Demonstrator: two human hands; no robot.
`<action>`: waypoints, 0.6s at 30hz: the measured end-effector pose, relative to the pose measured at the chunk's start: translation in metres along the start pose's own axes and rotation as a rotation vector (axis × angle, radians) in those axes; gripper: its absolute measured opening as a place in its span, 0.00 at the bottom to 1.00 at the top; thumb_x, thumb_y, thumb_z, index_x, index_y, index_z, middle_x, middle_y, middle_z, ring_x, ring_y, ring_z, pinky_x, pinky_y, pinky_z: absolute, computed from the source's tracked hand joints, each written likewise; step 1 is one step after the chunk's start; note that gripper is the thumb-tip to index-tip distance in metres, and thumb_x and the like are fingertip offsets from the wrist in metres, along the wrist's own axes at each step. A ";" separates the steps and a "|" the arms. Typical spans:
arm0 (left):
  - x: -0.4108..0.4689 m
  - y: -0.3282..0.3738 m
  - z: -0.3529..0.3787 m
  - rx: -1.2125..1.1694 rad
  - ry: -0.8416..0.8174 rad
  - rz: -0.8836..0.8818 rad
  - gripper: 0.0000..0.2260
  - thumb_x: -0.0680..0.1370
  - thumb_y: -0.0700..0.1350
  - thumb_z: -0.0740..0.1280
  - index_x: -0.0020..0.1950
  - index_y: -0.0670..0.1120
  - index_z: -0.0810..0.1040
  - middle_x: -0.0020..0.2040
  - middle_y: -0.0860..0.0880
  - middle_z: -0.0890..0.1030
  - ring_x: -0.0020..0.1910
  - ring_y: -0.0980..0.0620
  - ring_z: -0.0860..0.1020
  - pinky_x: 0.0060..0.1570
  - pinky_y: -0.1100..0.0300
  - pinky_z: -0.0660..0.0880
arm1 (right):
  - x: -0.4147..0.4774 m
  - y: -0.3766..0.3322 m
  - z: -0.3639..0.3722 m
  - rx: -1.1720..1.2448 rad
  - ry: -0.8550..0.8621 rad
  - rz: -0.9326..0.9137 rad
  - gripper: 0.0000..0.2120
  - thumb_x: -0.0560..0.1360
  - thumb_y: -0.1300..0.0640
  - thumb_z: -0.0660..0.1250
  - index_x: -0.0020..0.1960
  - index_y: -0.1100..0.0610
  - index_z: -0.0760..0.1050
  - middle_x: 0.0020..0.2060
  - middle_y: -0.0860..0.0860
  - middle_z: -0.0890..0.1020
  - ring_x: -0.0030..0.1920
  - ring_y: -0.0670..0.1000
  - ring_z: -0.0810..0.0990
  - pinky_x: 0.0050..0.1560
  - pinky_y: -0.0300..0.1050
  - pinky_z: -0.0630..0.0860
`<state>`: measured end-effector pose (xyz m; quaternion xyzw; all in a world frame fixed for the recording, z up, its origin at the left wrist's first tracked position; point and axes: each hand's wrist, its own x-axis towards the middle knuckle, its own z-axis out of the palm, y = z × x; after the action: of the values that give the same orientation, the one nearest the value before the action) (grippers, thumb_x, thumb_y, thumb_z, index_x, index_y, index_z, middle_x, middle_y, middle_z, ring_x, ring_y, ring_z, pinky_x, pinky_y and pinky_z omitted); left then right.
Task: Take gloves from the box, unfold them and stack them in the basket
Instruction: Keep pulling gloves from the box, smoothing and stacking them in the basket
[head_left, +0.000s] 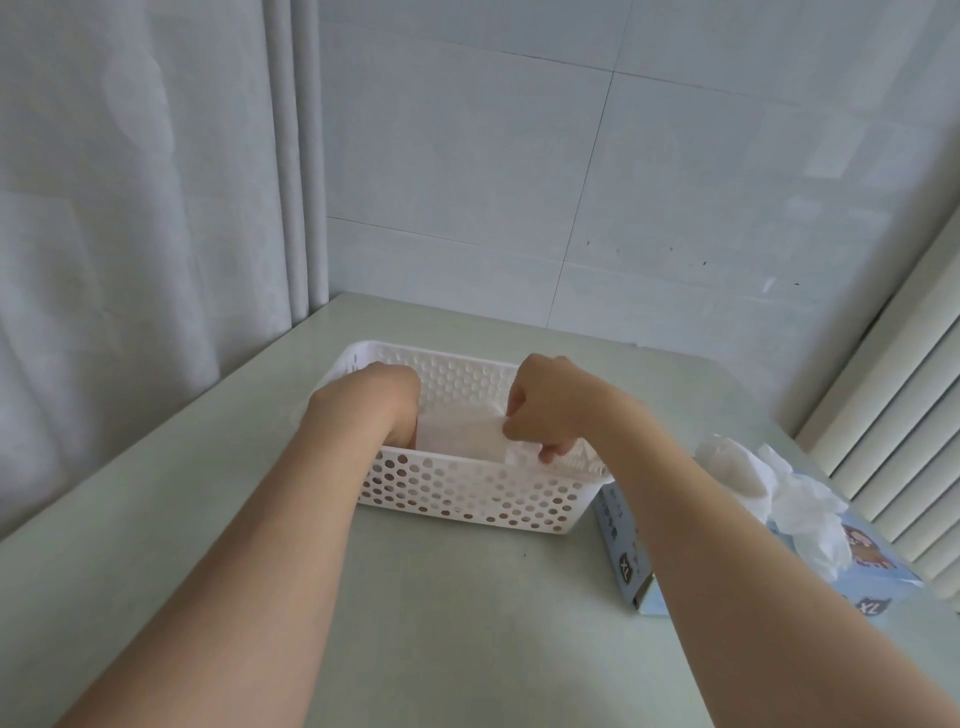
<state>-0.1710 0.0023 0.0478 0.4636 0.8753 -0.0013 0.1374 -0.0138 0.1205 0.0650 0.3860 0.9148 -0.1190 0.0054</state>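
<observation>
The glove (462, 434), a thin, translucent white sheet, lies spread inside the basket (467, 493), which stands on the table (441, 597) in the middle of the scene. The right hand (550, 405) has its fingers curled shut, pinching the glove's right edge over the near right part of the basket. The left hand (379, 400) reaches down into the basket's left end; its fingers are hidden behind the wrist, so their grip cannot be told. To the right, just beside the basket, sits the box (639, 566) with more gloves (779, 483) bunched out of its top. The glove looks very light, limp and slippery, likely to cling, crease and fold back on itself. It is best held by pinching two opposite edges and kept lightly taut while it is laid flat.
</observation>
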 end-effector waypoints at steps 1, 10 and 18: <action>-0.001 0.001 -0.001 0.006 0.004 -0.001 0.15 0.77 0.36 0.71 0.63 0.45 0.83 0.63 0.44 0.79 0.54 0.43 0.82 0.58 0.50 0.82 | 0.000 0.000 -0.002 -0.069 0.093 -0.001 0.04 0.73 0.66 0.68 0.47 0.61 0.80 0.40 0.56 0.84 0.32 0.54 0.86 0.42 0.50 0.85; 0.003 0.005 -0.003 -0.066 0.088 0.081 0.08 0.73 0.42 0.73 0.51 0.49 0.86 0.51 0.49 0.84 0.49 0.48 0.84 0.52 0.52 0.84 | -0.005 -0.004 0.006 -0.078 0.067 -0.092 0.06 0.73 0.61 0.69 0.46 0.56 0.84 0.35 0.49 0.86 0.36 0.52 0.88 0.47 0.51 0.86; 0.005 0.018 0.005 -0.061 -0.065 0.134 0.21 0.77 0.47 0.75 0.69 0.52 0.78 0.64 0.51 0.80 0.59 0.47 0.80 0.56 0.54 0.77 | -0.007 -0.009 0.014 -0.219 0.077 -0.056 0.37 0.65 0.19 0.67 0.31 0.55 0.71 0.23 0.46 0.79 0.27 0.48 0.79 0.40 0.43 0.81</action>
<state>-0.1577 0.0158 0.0444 0.5165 0.8370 0.0194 0.1797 -0.0164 0.1060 0.0544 0.3615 0.9323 -0.0036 0.0090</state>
